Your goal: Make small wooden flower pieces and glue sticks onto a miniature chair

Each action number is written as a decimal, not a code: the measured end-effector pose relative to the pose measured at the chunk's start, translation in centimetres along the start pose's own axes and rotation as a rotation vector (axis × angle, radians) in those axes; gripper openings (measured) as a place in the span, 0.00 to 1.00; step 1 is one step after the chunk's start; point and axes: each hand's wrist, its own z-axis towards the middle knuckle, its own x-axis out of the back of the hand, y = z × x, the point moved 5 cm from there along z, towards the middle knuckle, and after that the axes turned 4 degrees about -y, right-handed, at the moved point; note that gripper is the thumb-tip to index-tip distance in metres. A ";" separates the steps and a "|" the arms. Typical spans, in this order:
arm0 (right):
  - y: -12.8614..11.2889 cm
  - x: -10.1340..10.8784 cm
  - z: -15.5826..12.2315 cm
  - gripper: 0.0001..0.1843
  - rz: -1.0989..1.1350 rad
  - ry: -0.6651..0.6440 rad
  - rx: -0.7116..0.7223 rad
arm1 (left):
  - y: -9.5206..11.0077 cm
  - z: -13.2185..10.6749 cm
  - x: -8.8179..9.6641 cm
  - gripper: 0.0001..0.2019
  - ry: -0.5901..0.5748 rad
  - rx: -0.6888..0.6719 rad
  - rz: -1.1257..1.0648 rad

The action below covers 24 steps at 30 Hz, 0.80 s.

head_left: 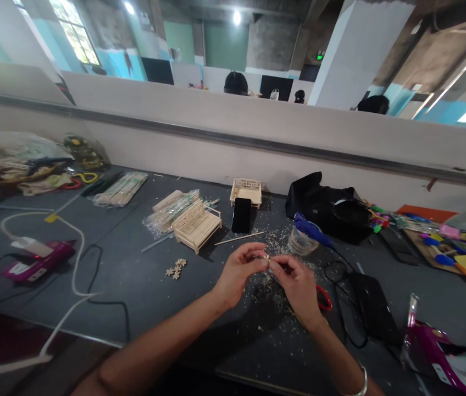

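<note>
My left hand and my right hand meet above the dark table, fingertips pinched together on a tiny pale wooden piece. Both hands are closed on it. Beneath them the tabletop is strewn with wood shavings. A red-handled tool lies partly hidden under my right hand. Left of my hands lie small wooden flower shapes.
A wooden stick bench, a black phone leaning on a small stick model, a blue glue gun on a clear cup, a black bag, cables, stick packets and craft clutter at the right.
</note>
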 end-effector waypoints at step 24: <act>1.5 -0.8 0.0 0.13 -0.132 -0.113 0.344 | -2.2 1.7 2.9 0.24 -0.039 0.090 0.047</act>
